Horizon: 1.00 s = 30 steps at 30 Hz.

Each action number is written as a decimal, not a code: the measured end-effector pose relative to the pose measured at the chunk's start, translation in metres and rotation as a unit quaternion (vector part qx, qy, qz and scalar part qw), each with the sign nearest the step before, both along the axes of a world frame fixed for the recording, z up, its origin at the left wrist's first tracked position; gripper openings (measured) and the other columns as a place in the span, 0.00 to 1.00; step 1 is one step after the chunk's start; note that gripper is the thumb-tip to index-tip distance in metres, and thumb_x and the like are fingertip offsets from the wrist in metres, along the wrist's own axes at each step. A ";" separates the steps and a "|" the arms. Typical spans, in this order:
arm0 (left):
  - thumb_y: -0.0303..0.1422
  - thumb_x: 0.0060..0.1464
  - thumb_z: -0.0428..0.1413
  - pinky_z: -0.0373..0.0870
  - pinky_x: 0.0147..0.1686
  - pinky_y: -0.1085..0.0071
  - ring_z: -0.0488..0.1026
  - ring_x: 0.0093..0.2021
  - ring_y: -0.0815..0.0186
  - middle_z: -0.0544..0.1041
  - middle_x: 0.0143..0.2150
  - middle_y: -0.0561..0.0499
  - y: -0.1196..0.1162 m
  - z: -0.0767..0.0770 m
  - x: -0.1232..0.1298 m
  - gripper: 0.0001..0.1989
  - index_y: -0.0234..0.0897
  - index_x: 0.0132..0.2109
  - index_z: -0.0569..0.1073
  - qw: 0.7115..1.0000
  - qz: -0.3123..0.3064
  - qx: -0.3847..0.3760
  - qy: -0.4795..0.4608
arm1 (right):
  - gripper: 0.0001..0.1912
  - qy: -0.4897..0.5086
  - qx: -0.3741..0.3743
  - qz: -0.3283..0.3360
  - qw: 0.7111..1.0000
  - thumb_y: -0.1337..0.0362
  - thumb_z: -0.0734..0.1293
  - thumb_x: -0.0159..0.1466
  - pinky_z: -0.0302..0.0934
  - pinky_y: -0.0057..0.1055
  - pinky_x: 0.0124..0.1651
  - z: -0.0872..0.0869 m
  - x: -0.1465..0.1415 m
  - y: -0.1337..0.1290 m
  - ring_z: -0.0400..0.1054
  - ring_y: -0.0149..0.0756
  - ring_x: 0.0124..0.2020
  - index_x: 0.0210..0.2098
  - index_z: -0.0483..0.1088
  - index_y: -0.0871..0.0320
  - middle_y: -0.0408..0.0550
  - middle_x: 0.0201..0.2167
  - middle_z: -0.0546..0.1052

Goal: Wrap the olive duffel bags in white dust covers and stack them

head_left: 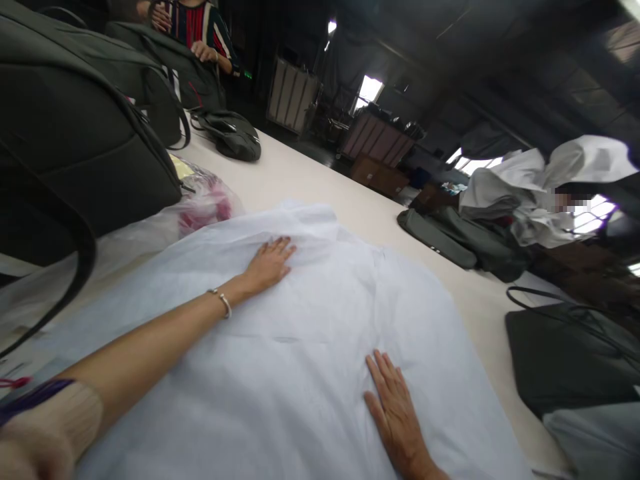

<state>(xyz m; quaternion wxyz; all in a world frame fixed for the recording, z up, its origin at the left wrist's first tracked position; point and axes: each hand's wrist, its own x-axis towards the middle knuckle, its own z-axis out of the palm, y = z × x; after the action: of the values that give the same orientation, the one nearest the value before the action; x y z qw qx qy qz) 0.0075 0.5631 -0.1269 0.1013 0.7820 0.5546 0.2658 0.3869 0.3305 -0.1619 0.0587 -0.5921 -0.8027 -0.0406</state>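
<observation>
A large, thin white sheet (300,380) lies spread over the table (300,167), with soft creases across it. My left hand (270,263) rests flat on its far part, fingers spread, a silver bracelet on the wrist. Lower right, my right hand (393,407) lies on the same sheet with its fingers stretched out. Neither hand grips anything. Beyond the left forearm, clear plastic with pink and yellow items (210,203) sits at the sheet's edge.
Dark green bags (85,133) stand at the left, and a small dark pouch (235,137) lies behind them. A person in a striped top (195,23) stands at the back left. More dark bags (570,353) are on the right, below a raised white cloth (530,180).
</observation>
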 end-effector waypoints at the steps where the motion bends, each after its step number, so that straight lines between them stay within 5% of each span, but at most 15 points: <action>1: 0.29 0.55 0.57 0.52 0.65 0.53 0.53 0.69 0.49 0.57 0.69 0.39 0.016 0.001 -0.003 0.29 0.36 0.63 0.62 0.996 0.069 -0.016 -0.046 | 0.31 0.000 -0.002 -0.002 1.000 0.56 0.56 0.70 0.48 0.56 0.68 0.001 -0.001 0.000 0.46 0.48 0.70 0.70 0.43 0.47 0.47 0.70 0.52; 3: 0.30 0.58 0.55 0.52 0.65 0.54 0.49 0.70 0.48 0.50 0.71 0.33 0.042 0.010 -0.008 0.33 0.29 0.67 0.53 0.973 0.190 -0.039 -0.122 | 0.31 -0.001 -0.007 -0.006 1.000 0.56 0.56 0.70 0.47 0.56 0.69 0.002 -0.002 0.000 0.45 0.48 0.70 0.70 0.43 0.47 0.47 0.70 0.52; 5: 0.29 0.59 0.54 0.52 0.65 0.55 0.46 0.71 0.47 0.44 0.72 0.31 0.053 0.023 -0.010 0.35 0.27 0.68 0.49 0.960 0.237 -0.023 -0.145 | 0.31 -0.004 -0.011 -0.008 1.000 0.56 0.56 0.70 0.48 0.56 0.68 0.003 -0.002 0.000 0.45 0.48 0.70 0.70 0.43 0.47 0.47 0.71 0.51; 9: 0.28 0.59 0.54 0.55 0.63 0.56 0.55 0.67 0.51 0.59 0.67 0.41 0.030 0.043 0.004 0.25 0.37 0.63 0.62 0.988 0.107 0.085 -0.067 | 0.31 -0.003 -0.012 -0.007 1.000 0.56 0.57 0.70 0.47 0.57 0.69 0.004 -0.001 -0.001 0.45 0.48 0.70 0.70 0.44 0.47 0.46 0.70 0.52; 12: 0.34 0.60 0.56 0.58 0.59 0.57 0.62 0.61 0.53 0.68 0.60 0.42 0.008 0.039 0.024 0.18 0.38 0.57 0.68 0.999 0.004 0.042 0.017 | 0.30 -0.001 -0.010 -0.008 1.000 0.56 0.57 0.70 0.47 0.56 0.69 0.005 -0.001 -0.001 0.45 0.49 0.70 0.70 0.45 0.47 0.46 0.70 0.52; 16: 0.38 0.55 0.61 0.61 0.55 0.54 0.65 0.58 0.48 0.71 0.57 0.37 0.010 0.019 0.037 0.24 0.34 0.57 0.68 0.999 0.030 -0.022 0.034 | 0.31 0.001 -0.009 -0.008 1.000 0.56 0.57 0.70 0.48 0.56 0.68 0.004 -0.002 -0.001 0.45 0.48 0.70 0.70 0.44 0.47 0.46 0.70 0.52; 20: 0.31 0.58 0.54 0.62 0.52 0.55 0.69 0.52 0.50 0.76 0.46 0.39 0.023 0.010 0.038 0.07 0.35 0.42 0.75 0.998 0.052 -0.046 0.006 | 0.30 0.008 -0.018 -0.011 1.000 0.56 0.56 0.70 0.49 0.56 0.68 0.005 -0.003 -0.003 0.45 0.48 0.70 0.69 0.46 0.47 0.46 0.70 0.52; 23: 0.29 0.58 0.52 0.66 0.45 0.62 0.73 0.44 0.57 0.78 0.39 0.45 0.024 0.017 0.037 0.07 0.37 0.36 0.75 0.996 0.031 -0.067 -0.046 | 0.29 0.030 -0.044 -0.016 0.998 0.54 0.58 0.69 0.52 0.55 0.67 0.017 -0.001 0.004 0.48 0.48 0.69 0.68 0.52 0.47 0.46 0.69 0.55; 26: 0.31 0.58 0.51 0.67 0.40 0.69 0.74 0.38 0.62 0.79 0.37 0.49 0.017 0.031 0.032 0.07 0.37 0.37 0.74 0.989 -0.004 -0.088 -0.114 | 0.23 0.102 -0.073 -0.040 0.991 0.51 0.59 0.68 0.60 0.49 0.63 0.038 0.003 0.022 0.61 0.46 0.63 0.60 0.65 0.48 0.47 0.62 0.68; 30: 0.37 0.60 0.50 0.69 0.40 0.72 0.75 0.41 0.64 0.79 0.43 0.50 0.009 0.052 0.018 0.11 0.37 0.39 0.74 0.972 -0.071 -0.109 -0.195 | 0.21 0.222 0.014 -0.126 0.967 0.51 0.58 0.68 0.68 0.42 0.56 0.070 0.007 0.054 0.73 0.42 0.50 0.52 0.72 0.55 0.51 0.49 0.79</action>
<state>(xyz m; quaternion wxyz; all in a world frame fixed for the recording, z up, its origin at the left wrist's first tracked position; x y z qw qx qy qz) 0.0256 0.5717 -0.0750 0.3103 0.7369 0.4927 0.3434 0.3943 0.3845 -0.0923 0.2385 -0.6819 -0.6876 0.0735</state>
